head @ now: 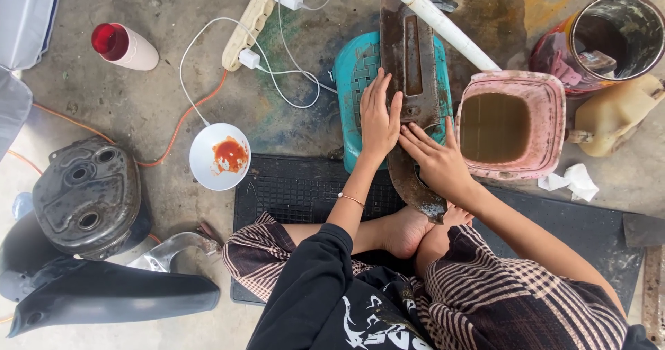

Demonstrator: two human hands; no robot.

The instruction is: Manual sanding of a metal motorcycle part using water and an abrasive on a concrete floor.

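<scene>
Hands lay flat, fingers spread, on a rusty metal panel (pixel 410 94) resting across a teal stool (pixel 355 87): left hand (pixel 379 120) on the panel's left edge, right hand (pixel 438 160) lower, beside a pink tub (pixel 546 101) of brown water

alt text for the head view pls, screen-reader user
Seen from above, a seated person presses the left hand and right hand flat on a long rusty brown metal panel lying across a teal plastic stool, beside a pink plastic tub of murky brown water.
</scene>
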